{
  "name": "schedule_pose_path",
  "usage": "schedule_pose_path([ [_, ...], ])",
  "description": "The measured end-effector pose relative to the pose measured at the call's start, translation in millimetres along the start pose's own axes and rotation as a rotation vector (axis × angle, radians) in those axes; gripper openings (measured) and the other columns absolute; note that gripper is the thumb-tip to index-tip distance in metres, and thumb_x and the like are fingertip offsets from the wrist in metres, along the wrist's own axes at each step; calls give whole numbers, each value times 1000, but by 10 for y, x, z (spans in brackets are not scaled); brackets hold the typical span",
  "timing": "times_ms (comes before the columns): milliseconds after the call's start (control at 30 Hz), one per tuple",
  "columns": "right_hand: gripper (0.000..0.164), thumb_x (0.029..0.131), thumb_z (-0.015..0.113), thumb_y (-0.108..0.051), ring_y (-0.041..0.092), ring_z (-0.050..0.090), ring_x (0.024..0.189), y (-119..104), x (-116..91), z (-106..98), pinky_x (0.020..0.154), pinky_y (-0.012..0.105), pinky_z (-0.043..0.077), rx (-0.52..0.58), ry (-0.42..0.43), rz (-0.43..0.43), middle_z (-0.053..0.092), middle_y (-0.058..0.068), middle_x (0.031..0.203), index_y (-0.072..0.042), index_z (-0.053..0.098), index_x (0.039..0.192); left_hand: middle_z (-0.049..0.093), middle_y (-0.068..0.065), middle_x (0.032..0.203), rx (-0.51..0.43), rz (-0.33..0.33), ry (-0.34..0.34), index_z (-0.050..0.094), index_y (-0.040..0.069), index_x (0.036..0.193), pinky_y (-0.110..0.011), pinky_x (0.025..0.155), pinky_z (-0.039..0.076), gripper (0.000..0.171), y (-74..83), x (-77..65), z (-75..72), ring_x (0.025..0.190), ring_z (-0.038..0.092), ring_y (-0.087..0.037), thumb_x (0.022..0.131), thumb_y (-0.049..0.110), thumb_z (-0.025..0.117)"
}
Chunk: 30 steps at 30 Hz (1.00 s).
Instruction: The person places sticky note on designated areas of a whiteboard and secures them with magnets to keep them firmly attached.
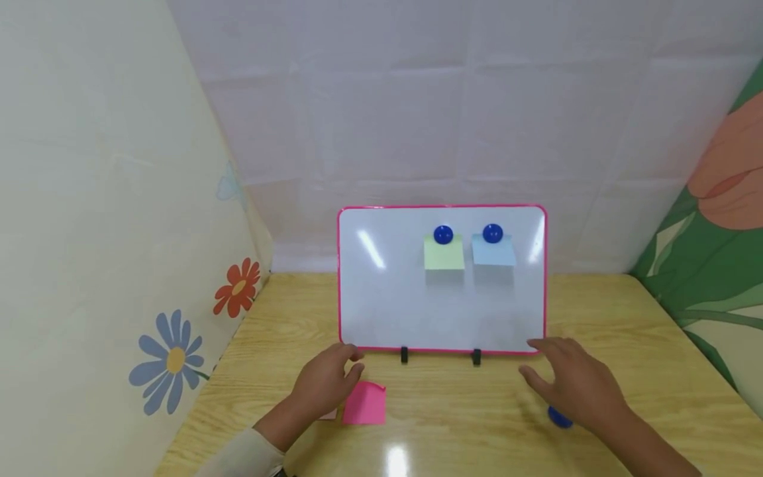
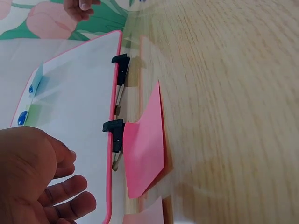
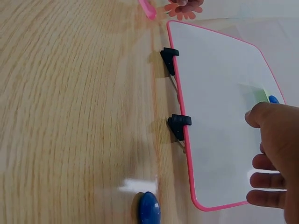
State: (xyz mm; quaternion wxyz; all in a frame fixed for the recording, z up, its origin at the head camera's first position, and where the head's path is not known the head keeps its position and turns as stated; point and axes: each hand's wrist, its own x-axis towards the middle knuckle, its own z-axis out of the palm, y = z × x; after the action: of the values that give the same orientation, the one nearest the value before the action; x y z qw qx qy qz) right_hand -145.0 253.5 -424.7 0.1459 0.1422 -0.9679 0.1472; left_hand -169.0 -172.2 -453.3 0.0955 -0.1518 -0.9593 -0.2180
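Observation:
A small whiteboard [image 1: 387, 298] with a pink frame stands upright on the table. On it a green sticky note [image 1: 444, 256] and a light blue sticky note [image 1: 493, 253] hang under round blue magnets [image 1: 444, 234]. My left hand [image 1: 324, 379] hovers near the board's lower left corner with loosely bent fingers and nothing in them. Just beside it on the table lies a bright pink sticky note [image 1: 365, 404]; a paler pink note [image 2: 148, 215] is partly hidden by the hand. Over a loose blue magnet [image 1: 560, 417], my right hand [image 1: 578, 381] hovers, holding nothing.
Black feet [image 1: 405, 355] prop the board's bottom edge on the wooden table [image 1: 441, 411]. A floral panel [image 1: 119, 232] rises on the left, another floral covering [image 1: 703, 285] on the right. Pale cloth [image 1: 417, 119] hangs behind the board.

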Motion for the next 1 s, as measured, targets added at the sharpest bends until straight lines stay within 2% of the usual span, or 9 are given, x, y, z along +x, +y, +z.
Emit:
schedule_pose_path([
  [133,50,88,80,-38,42,59,118,8,-40,3,76,59,55,4,6,-1,67,18,124,-7,69,125,68,4,99,3,8,6,72,15,104,-38,73,54,13,-16,-33,11,90,67,-16,92,17,75],
  [300,50,88,81,-38,42,61,116,28,-87,12,74,58,56,2,9,3,67,18,123,-7,69,124,67,6,100,2,4,-1,71,16,103,-37,71,53,14,-30,-59,16,85,64,-13,91,16,76],
  [400,51,88,80,-39,42,61,116,41,-98,16,74,58,55,-3,-6,16,67,18,123,-6,68,125,68,5,101,3,1,-12,71,16,103,-36,70,53,14,-39,-69,19,84,62,-12,91,15,76],
  [567,53,89,79,-41,44,60,116,63,-116,11,75,59,55,-2,-42,38,66,20,124,-5,68,126,69,2,104,3,7,-34,71,15,103,-39,73,54,14,-58,-86,28,90,66,-16,91,14,76],
  [767,55,89,78,-45,44,61,114,80,-150,9,70,57,55,-1,-57,52,66,21,124,-5,68,125,69,1,104,9,-16,-62,72,15,103,-40,75,54,12,-88,-91,55,92,67,-18,91,16,75],
  [1000,52,88,79,-40,42,62,113,95,-171,34,70,56,55,-17,-70,54,67,19,122,-5,69,124,68,3,99,25,-37,-97,72,15,101,-38,75,54,11,-89,-105,67,89,66,-16,91,16,77],
])
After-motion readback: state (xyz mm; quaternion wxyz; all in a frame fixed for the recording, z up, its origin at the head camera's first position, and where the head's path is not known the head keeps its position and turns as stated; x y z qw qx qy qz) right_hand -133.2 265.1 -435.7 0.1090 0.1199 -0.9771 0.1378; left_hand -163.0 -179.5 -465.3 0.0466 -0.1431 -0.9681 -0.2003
